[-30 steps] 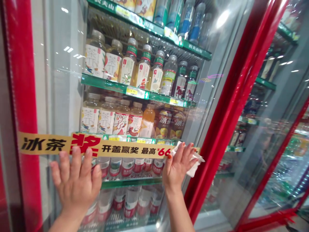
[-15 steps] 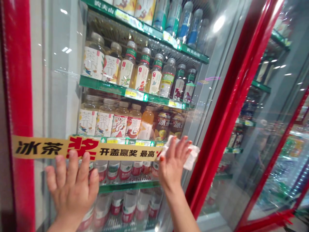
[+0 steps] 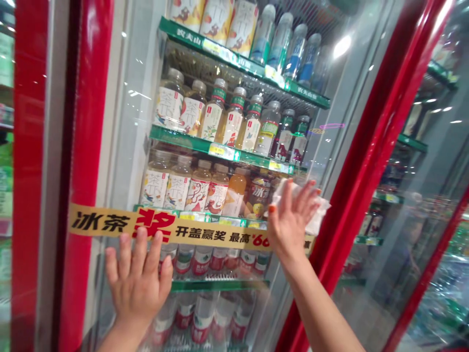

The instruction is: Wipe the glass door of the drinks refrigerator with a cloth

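Observation:
My left hand [image 3: 138, 281] lies flat on the glass door [image 3: 136, 142] of a drinks cooler, fingers spread, with nothing in it. Its fingertips overlap the lower edge of a yellow printed strip [image 3: 216, 235] that runs across the glass. Further right, my right hand [image 3: 291, 227] presses a crumpled white cloth [image 3: 318, 216] to the same glass. Its fingers are stretched out over the cloth, which sticks out on both sides. The cloth sits at the strip's right part, hiding some of its print. Whether the cloth is paper or fabric I cannot tell.
Behind the glass, bottles [image 3: 232, 117] stand in rows on green-edged shelves [image 3: 190, 139]. A red door frame [image 3: 90, 122] borders the pane on the left, another red frame [image 3: 361, 161] on the right. More cooler doors follow to the right.
My right hand and the cloth have moved right and up along the strip, uncovering more red print. My left hand stays near the red character. The view has shifted left.

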Tool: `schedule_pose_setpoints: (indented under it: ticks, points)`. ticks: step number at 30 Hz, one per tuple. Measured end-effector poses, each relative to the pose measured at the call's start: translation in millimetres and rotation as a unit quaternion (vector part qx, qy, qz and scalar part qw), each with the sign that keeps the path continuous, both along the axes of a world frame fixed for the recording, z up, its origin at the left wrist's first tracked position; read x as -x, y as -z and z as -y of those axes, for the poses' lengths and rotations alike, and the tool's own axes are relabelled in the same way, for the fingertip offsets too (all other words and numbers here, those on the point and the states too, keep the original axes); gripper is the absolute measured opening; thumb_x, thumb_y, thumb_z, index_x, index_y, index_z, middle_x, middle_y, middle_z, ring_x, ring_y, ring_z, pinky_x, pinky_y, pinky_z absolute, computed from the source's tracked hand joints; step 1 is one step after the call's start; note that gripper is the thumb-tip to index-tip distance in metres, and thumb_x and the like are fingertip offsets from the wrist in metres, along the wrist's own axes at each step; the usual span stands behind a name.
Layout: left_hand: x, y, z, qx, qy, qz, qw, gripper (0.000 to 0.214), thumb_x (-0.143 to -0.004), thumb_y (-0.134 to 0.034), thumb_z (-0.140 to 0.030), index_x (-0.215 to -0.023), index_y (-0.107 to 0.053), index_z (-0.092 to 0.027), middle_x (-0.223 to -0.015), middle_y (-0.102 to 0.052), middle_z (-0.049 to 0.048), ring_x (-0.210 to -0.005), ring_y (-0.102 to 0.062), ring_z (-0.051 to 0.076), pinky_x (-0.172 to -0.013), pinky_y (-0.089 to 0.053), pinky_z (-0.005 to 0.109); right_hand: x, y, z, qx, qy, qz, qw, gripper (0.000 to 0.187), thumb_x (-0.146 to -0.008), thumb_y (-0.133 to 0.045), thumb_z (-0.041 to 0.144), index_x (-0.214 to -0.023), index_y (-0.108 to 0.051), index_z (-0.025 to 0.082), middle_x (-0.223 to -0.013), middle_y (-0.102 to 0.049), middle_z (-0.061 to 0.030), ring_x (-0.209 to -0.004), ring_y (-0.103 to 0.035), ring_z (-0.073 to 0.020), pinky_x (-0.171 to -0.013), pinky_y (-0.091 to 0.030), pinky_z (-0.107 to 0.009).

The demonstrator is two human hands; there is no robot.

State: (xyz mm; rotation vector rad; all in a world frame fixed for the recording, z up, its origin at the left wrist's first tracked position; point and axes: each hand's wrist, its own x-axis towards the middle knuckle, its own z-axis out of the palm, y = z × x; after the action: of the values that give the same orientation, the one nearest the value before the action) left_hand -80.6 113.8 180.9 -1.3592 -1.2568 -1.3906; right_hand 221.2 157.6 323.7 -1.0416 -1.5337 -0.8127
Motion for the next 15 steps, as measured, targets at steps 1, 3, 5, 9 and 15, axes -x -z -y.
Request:
schedule_pose_setpoints:
  ticks: [1, 3, 5, 9, 15]
  points:
    - [0, -0.6, 0, -0.003, -0.003, -0.003, 1.000, 0.088, -0.098, -0.066, -0.023, -0.175, -0.025, -0.027, -0.185, -0.018, 0.0062, -0.174, -0.009, 0.028, -0.144, -0.005, 0.054, 19, 1.1, 4, 0.006, -0.027, 0.067, 0.997, 0.084, -0.109, -0.051, 0.060, -0.177, -0.007, 0.039, -0.187, 0.005, -0.0051, -0.171, 0.007, -0.0477, -0.127, -0.006, -0.090]
    - [2, -1.2, 2, -0.010, -0.008, -0.009, 1.000, 0.087, -0.098, -0.066, -0.022, -0.175, -0.025, -0.028, -0.184, -0.019, 0.0057, -0.174, -0.010, 0.027, -0.144, -0.006, 0.052, 52, 20.5, 15, 0.047, -0.120, 0.248, 0.960, 0.087, -0.104, -0.059, 0.069, -0.175, -0.019, 0.041, -0.184, -0.025, -0.0005, -0.172, -0.013, -0.0407, -0.135, -0.011, -0.078]
    - [5, 1.2, 5, -0.012, -0.005, -0.019, 1.000, 0.085, -0.099, -0.064, -0.021, -0.175, -0.025, -0.028, -0.184, -0.020, 0.0054, -0.174, -0.011, 0.026, -0.144, -0.008, 0.051, 68, 40.6, 24, 0.101, -0.223, 0.410, 0.879, 0.079, -0.102, -0.061, 0.071, -0.171, -0.033, 0.044, -0.172, -0.048, 0.0069, -0.166, -0.038, -0.0283, -0.141, -0.022, -0.060]
    - [9, 21.3, 10, 0.009, -0.017, -0.037, 0.999, 0.082, -0.100, -0.060, -0.016, -0.174, -0.027, -0.028, -0.182, -0.023, 0.0047, -0.173, -0.014, 0.024, -0.144, -0.005, 0.052, 65, -7.3, 20, 0.085, -0.253, 0.460, 0.847, 0.065, -0.103, -0.062, 0.067, -0.163, -0.048, 0.046, -0.170, -0.049, 0.0088, -0.163, -0.042, -0.0266, -0.140, -0.020, -0.059]
    - [13, 58.6, 9, 0.009, -0.035, -0.034, 0.999, 0.081, -0.100, -0.055, -0.020, -0.175, -0.026, -0.027, -0.182, -0.021, 0.0047, -0.174, -0.011, 0.026, -0.144, -0.003, 0.057, 118, -162.2, 11, -0.041, -0.081, 0.148, 0.985, 0.073, -0.111, -0.031, 0.066, -0.171, -0.036, 0.025, -0.187, -0.005, -0.0092, -0.169, 0.005, -0.0526, -0.120, 0.011, -0.087]
